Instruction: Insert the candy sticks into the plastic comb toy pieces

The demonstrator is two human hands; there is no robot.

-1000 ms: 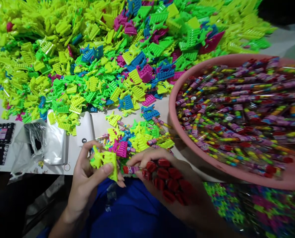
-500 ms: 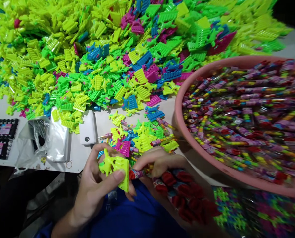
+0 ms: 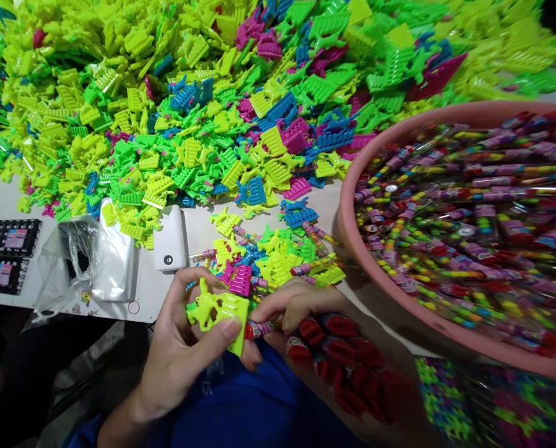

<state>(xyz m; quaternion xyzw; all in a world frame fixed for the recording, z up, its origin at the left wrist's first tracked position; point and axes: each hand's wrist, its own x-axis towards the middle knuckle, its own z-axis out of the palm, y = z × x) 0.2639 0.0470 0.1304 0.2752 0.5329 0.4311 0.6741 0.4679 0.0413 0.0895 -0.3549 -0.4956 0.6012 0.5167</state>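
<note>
A pale table [image 3: 200,230] lies heaped with plastic toys [image 3: 132,130]. Near centre, the left hand [image 3: 177,348] clamps a yellow toy [image 3: 231,305]; just right, the right hand [image 3: 322,303] pinches a tube [image 3: 260,328] pointing left, red end beside the toy, clasping a red-ended bunch [image 3: 338,351].

No whole word can be read. The print is too small on the purple-and-red tube wrapper [image 3: 261,329], the pink paper labels [image 3: 15,239] of the flat black packs [image 3: 1,266] and the round dark display [image 3: 168,260] of the white box-shaped device [image 3: 171,230]; the blue cloth shirt [image 3: 263,398] bears pale lettering, seemingly including an S.
</note>
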